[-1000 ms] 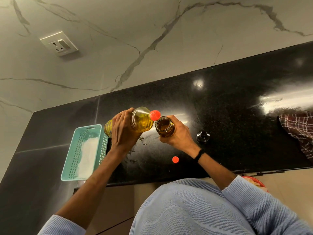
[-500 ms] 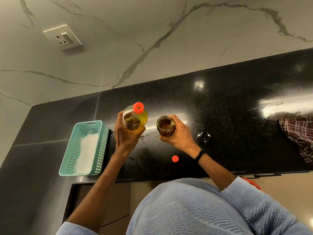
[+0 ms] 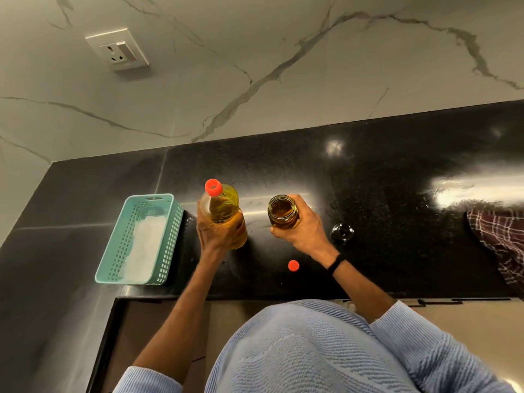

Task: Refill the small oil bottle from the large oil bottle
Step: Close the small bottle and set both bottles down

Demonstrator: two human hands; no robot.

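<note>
The large oil bottle (image 3: 224,208) is clear plastic, holds yellow oil and carries an orange-red neck piece (image 3: 213,186). It stands upright near the middle of the black granite countertop (image 3: 397,194). The left hand (image 3: 218,234) grips its lower body with the fingers wrapped round it. Whether the base touches the countertop cannot be determined. The small oil bottle (image 3: 283,210) is a short glass container with an open mouth and amber oil inside. It sits just to the right of the large bottle, apart from it, and the right hand (image 3: 305,226) holds it with fingers and thumb curled round its side. A black wristband (image 3: 336,262) is on the right wrist. A loose red cap (image 3: 293,265) lies on the countertop near the front edge, between the two forearms. A dark glass lid (image 3: 342,231) rests just right of the right hand. A teal perforated basket (image 3: 117,242) containing a white cloth (image 3: 141,248) stands left of the large bottle. A checked cloth (image 3: 502,242) lies at the right edge. The countertop is glossy, with light reflections. Behind it, the white marble wall (image 3: 283,58) has grey veining and bears an electrical socket (image 3: 117,49).
</note>
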